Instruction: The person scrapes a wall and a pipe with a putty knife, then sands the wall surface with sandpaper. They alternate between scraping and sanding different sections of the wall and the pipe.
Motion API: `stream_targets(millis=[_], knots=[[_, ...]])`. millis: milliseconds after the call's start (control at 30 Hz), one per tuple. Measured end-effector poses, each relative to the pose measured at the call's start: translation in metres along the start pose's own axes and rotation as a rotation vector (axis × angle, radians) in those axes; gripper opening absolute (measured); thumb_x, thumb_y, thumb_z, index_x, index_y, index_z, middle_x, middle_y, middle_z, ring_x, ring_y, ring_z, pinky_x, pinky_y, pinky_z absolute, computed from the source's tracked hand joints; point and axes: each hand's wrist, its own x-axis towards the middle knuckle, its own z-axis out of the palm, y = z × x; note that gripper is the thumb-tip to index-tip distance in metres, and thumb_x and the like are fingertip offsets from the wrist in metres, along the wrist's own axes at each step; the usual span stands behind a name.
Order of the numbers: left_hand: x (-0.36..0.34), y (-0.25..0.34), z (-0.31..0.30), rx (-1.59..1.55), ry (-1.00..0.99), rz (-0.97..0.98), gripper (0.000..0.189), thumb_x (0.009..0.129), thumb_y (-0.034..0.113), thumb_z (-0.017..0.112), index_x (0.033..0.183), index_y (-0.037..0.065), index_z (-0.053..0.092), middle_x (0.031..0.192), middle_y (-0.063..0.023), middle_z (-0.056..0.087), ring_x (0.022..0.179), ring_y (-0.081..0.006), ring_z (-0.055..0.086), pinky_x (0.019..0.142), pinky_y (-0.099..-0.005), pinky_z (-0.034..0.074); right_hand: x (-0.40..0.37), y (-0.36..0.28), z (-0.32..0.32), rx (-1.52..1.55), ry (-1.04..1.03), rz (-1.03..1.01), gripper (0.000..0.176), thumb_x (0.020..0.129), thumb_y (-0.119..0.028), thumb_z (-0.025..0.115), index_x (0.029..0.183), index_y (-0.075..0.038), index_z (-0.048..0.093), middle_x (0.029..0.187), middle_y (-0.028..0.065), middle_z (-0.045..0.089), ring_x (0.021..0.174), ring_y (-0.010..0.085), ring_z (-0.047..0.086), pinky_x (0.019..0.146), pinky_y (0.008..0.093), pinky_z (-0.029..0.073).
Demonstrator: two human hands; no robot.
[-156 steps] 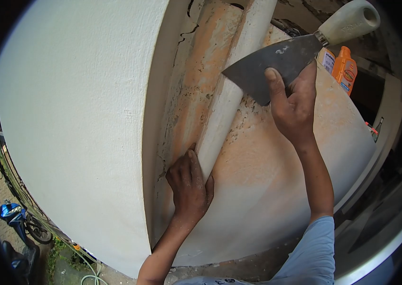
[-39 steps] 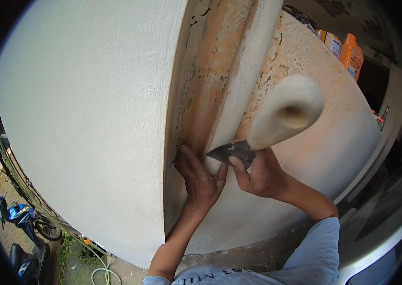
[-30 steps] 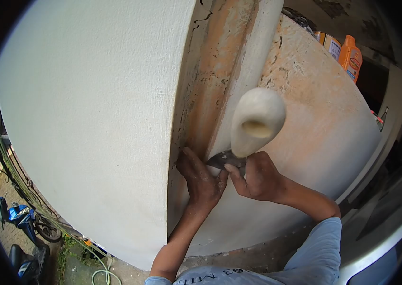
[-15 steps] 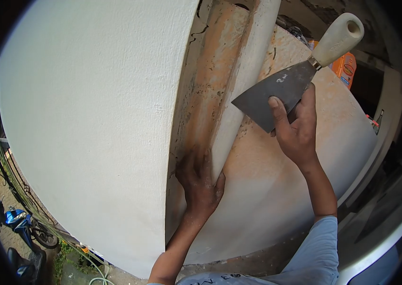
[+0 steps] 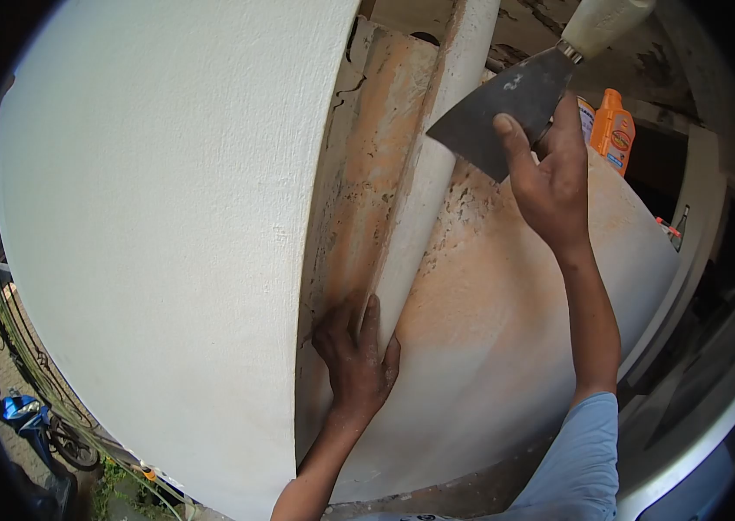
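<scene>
My right hand (image 5: pixel 550 178) pinches a putty knife by its dark, wide blade (image 5: pixel 499 111), thumb on the near face. The knife's cream handle (image 5: pixel 606 28) points up and right and is partly cut off by the top of the view. Lower down, my left hand (image 5: pixel 354 360) is around a white pipe (image 5: pixel 424 208), with fingers along its left side and the thumb on its right. That pipe runs up the wall beside a recessed, stained strip (image 5: pixel 367 165) of orange and grey plaster. Pitted, flaking patches (image 5: pixel 467 204) show on the wall just right of the pipe.
A large white wall panel (image 5: pixel 159 226) takes up the left side. An orange bottle (image 5: pixel 613 135) and a can stand on the ledge at upper right, with a glass bottle (image 5: pixel 682 227) farther right. Green cables (image 5: pixel 16 339) and a blue motorbike (image 5: pixel 29 417) are far below left.
The view has shifted, showing more of the orange bottle. My right hand has raised the putty knife, taking its handle end out of view. My left hand stays on the pipe.
</scene>
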Motion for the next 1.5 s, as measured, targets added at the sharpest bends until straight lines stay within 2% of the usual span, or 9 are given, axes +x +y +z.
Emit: stream_targets(millis=[200, 433, 500, 633, 800, 1133, 1233, 1300, 1500], knots=[[0.001, 0.001, -0.001, 0.004, -0.002, -0.001, 0.073, 0.069, 0.004, 0.068, 0.133, 0.005, 0.032, 0.127, -0.0203, 0.032, 0.115, -0.0377, 0.033, 0.095, -0.0490, 0.027, -0.030, -0.013, 0.012, -0.056, -0.137, -0.021, 0.034, 0.088, -0.010, 0.056, 0.114, 0.001, 0.038, 0.094, 0.0166, 0.060, 0.093, 0.0191, 0.058, 0.082, 0.0303, 0.044], [0.001, 0.002, 0.001, -0.002, 0.000, 0.005, 0.075, 0.067, 0.003, 0.068, 0.133, 0.005, 0.031, 0.127, -0.0197, 0.033, 0.115, -0.0371, 0.033, 0.095, -0.0485, 0.027, 0.009, 0.010, 0.003, 0.094, 0.162, -0.029, 0.030, 0.088, -0.009, 0.055, 0.110, 0.001, 0.039, 0.092, 0.0159, 0.059, 0.085, 0.0159, 0.059, 0.071, 0.0282, 0.047], [0.001, 0.001, 0.000, 0.006, -0.006, 0.001, 0.076, 0.067, 0.003, 0.068, 0.133, 0.005, 0.031, 0.127, -0.0197, 0.033, 0.115, -0.0370, 0.033, 0.095, -0.0487, 0.027, -0.027, -0.013, 0.009, -0.039, -0.196, 0.071, 0.030, 0.087, -0.008, 0.055, 0.110, 0.002, 0.039, 0.090, 0.0171, 0.060, 0.082, 0.0166, 0.060, 0.066, 0.0281, 0.047], [0.002, 0.001, 0.001, 0.015, 0.003, 0.009, 0.076, 0.066, 0.002, 0.068, 0.133, 0.005, 0.030, 0.127, -0.0195, 0.033, 0.115, -0.0367, 0.033, 0.095, -0.0491, 0.026, -0.004, 0.002, 0.010, 0.189, -0.003, 0.038, 0.032, 0.088, -0.011, 0.056, 0.110, 0.003, 0.038, 0.093, 0.0155, 0.061, 0.081, 0.0164, 0.061, 0.068, 0.0286, 0.048], [0.000, 0.000, 0.001, 0.014, 0.004, 0.011, 0.077, 0.066, 0.002, 0.067, 0.133, 0.005, 0.030, 0.126, -0.0195, 0.033, 0.114, -0.0366, 0.034, 0.094, -0.0490, 0.027, -0.026, -0.001, 0.011, 0.007, -0.227, 0.008, 0.032, 0.088, -0.014, 0.057, 0.110, 0.001, 0.039, 0.092, 0.0143, 0.061, 0.083, 0.0162, 0.061, 0.071, 0.0297, 0.048], [0.000, 0.000, 0.003, 0.029, 0.018, 0.020, 0.077, 0.066, 0.002, 0.067, 0.133, 0.004, 0.029, 0.125, -0.0196, 0.033, 0.113, -0.0370, 0.034, 0.094, -0.0492, 0.028, 0.033, 0.013, -0.037, 0.100, 0.243, -0.120, 0.029, 0.090, -0.013, 0.055, 0.112, 0.000, 0.040, 0.088, 0.0104, 0.061, 0.080, 0.0139, 0.061, 0.070, 0.0259, 0.050], [0.001, 0.000, 0.003, 0.025, 0.009, 0.016, 0.077, 0.066, 0.002, 0.067, 0.133, 0.004, 0.029, 0.125, -0.0197, 0.033, 0.114, -0.0371, 0.033, 0.094, -0.0492, 0.027, 0.019, 0.014, -0.018, 0.260, 0.232, -0.222, 0.025, 0.090, -0.013, 0.055, 0.108, -0.002, 0.041, 0.098, 0.0097, 0.057, 0.091, 0.0141, 0.058, 0.078, 0.0289, 0.048], [-0.001, 0.001, 0.002, 0.026, 0.001, 0.013, 0.077, 0.067, 0.001, 0.067, 0.133, 0.004, 0.029, 0.125, -0.0196, 0.033, 0.114, -0.0371, 0.033, 0.094, -0.0492, 0.028, -0.004, 0.017, 0.010, 0.287, -0.152, 0.015, 0.031, 0.089, -0.010, 0.056, 0.113, -0.002, 0.038, 0.106, 0.0093, 0.053, 0.101, 0.0143, 0.054, 0.087, 0.0303, 0.045], [0.000, 0.002, 0.002, 0.015, 0.002, 0.009, 0.077, 0.067, 0.001, 0.066, 0.134, 0.004, 0.028, 0.125, -0.0193, 0.033, 0.114, -0.0372, 0.033, 0.094, -0.0493, 0.028, 0.002, 0.012, 0.000, 0.447, 0.028, -0.018, 0.034, 0.089, -0.010, 0.054, 0.118, -0.001, 0.037, 0.106, 0.0097, 0.053, 0.103, 0.0149, 0.053, 0.089, 0.0320, 0.044]])
